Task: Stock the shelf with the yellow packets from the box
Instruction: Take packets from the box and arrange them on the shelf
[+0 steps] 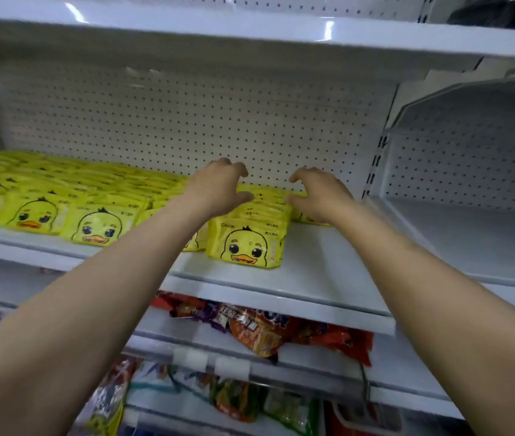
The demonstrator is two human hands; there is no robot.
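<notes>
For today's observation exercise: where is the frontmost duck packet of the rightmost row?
In the head view, the frontmost duck packet stands on the white shelf, centre frame, just below the left hand, with bare shelf to its right.

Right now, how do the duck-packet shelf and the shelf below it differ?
The packet shelf holds yellow duck packets laid in rows; the lower shelf holds red and orange snack bags lying jumbled. The packet shelf has a bare stretch at its right end; no such stretch shows on the lower shelf. Both hands, left hand and right hand, are over the packet shelf, none at the lower shelf. Both shelves are white.
</notes>
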